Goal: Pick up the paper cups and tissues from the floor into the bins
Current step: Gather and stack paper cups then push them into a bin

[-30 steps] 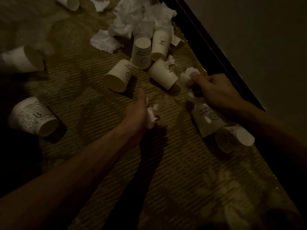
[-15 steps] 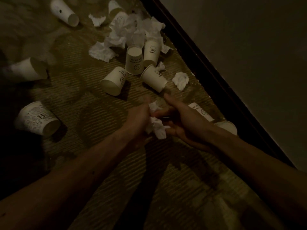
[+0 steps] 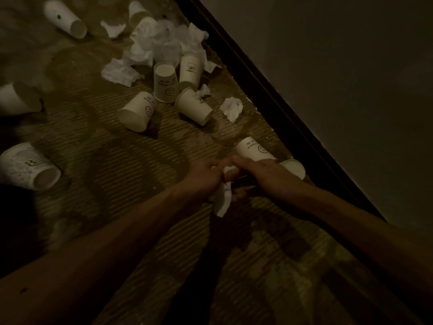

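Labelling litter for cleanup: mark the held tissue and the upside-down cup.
held tissue (image 3: 222, 204): head view, its hanging lower part.
upside-down cup (image 3: 165, 85): head view, middle of its side wall.

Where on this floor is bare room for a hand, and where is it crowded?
Bare carpet lies between the patterned cup, the tipped cup and the left hand, which holds a tissue with the right hand. Crowded: the tissue pile and cups by the baseboard.
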The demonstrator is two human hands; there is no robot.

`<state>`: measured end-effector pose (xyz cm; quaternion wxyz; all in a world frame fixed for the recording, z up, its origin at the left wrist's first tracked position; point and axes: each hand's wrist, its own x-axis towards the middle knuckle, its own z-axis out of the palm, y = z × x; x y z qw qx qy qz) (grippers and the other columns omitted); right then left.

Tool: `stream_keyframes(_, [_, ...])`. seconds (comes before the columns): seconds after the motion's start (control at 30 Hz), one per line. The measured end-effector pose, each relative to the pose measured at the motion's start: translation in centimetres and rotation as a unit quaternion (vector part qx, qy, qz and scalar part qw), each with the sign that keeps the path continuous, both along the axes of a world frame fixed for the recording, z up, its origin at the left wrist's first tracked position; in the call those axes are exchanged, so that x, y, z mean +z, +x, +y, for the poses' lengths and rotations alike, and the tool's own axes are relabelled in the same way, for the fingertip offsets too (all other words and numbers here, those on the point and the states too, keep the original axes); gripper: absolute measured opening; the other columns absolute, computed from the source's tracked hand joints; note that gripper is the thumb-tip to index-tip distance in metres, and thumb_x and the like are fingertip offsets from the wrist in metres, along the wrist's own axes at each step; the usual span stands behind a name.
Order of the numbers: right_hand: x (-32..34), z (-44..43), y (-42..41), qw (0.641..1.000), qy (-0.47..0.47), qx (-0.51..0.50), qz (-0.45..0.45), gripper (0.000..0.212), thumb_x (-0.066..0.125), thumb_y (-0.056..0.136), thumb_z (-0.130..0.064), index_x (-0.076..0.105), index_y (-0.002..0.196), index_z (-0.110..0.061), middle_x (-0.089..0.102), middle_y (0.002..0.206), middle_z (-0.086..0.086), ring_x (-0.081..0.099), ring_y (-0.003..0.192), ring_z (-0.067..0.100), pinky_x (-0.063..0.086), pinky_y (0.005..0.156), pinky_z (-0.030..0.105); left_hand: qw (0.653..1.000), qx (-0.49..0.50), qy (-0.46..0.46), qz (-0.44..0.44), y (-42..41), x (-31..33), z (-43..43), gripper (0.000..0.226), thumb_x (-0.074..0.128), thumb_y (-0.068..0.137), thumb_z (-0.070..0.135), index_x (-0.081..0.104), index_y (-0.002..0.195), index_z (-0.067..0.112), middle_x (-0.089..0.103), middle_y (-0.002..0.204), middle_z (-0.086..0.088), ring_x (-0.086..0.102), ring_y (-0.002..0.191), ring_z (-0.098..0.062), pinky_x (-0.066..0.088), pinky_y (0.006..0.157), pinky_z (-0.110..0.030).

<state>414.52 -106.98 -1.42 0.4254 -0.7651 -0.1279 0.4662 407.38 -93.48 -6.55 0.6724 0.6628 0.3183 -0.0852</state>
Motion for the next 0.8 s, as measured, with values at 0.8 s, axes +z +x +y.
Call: stream_keyframes(0.8, [-3.1, -2.1, 11.2, 0.96, -0.211, 0.034, -0.181, 0.037, 0.058, 0.096, -0.04, 0.066, 0.119, -0.012, 0.065, 0.119, 0.007, 0.063, 0.102, 0.02, 0.051, 0.08, 0.03, 0.996, -0.002, -0.033, 0.078, 8.6, -3.1, -1.9, 0.053, 0.053, 0.094, 0.057, 0.059, 0.124, 0.014, 0.061, 0.084, 0.007, 0.059, 0.068, -0.008, 0.046, 0.041, -0.017])
